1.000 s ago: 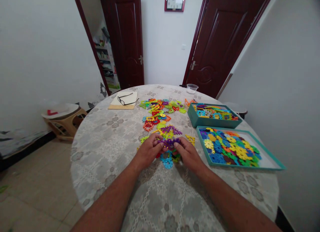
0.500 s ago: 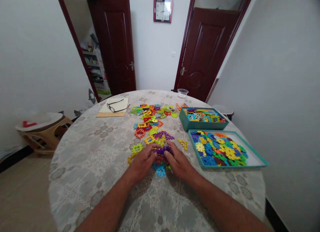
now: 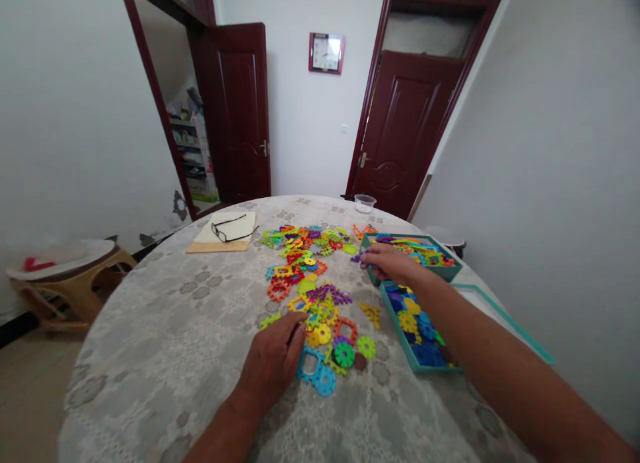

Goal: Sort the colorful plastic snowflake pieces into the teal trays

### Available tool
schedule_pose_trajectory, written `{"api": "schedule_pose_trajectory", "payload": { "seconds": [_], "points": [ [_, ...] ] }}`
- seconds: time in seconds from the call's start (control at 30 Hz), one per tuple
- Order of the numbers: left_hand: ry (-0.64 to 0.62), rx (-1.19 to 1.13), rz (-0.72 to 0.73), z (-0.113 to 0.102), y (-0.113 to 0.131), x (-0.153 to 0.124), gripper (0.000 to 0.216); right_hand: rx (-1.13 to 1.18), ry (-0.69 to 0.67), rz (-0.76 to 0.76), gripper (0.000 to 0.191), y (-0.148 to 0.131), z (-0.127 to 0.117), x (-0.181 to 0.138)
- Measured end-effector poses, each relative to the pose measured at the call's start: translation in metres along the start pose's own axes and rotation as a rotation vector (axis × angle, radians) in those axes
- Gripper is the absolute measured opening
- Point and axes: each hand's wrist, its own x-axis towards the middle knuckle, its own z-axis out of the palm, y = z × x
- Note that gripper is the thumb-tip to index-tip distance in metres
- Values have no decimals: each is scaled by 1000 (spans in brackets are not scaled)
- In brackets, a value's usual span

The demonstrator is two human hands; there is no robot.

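R hand (image 3: 387,262) pinching purple pc (image 3: 357,257) at L side of teal box (image 3: 451,274); L hand (image 3: 274,356) by blue pcs (image 3: 327,382).
Your R fingers grip the pc; L fingers curled, can't tell if holding anything. Looks plastic: prob. light, stiff, bit slick, small teeth may snap if bent. Best hold: thumb + index on flat faces.

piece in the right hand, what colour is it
Purple: the piece in the right hand shows best in the head view.
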Motion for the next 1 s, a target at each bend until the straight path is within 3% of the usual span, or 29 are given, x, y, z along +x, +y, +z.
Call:
{"api": "schedule_pose_trajectory", "payload": {
  "seconds": [0.1,0.2,0.3,0.4,0.53,0.6,0.67,0.73,0.8,0.9,1.0],
  "points": [
    [-15,19,32,4,-4,-1,22,43,201,41,19,-14,-31,54],
    [-32,35,22,7,-9,-3,22,74,364,65,29,-23,-54,86],
    [-27,50,-2,9,-13,-4,22,89,479,53,38,-23,-67,96],
    [-14,59,-13,7,-12,-3,24,67,545,-13,34,-16,-64,86],
    [-30,57,-20,6,-8,-1,24,7,447,-134,23,-2,-33,46],
    [-34,55,-30,6,-7,0,23,-91,285,-203,18,7,-10,18],
    [-37,53,-41,6,-7,1,22,-316,55,-303,20,17,14,-8],
    [-43,55,-49,7,-8,1,22,-556,-77,-410,26,27,38,-28],
    [-39,66,-55,7,-9,2,21,-746,-79,-443,37,36,61,-37],
    [-12,102,-50,6,-10,2,18,-898,-35,-363,51,45,86,-35],
    [7,131,-26,6,-12,2,12,-929,-20,-304,47,51,98,-28]
  ]
}}
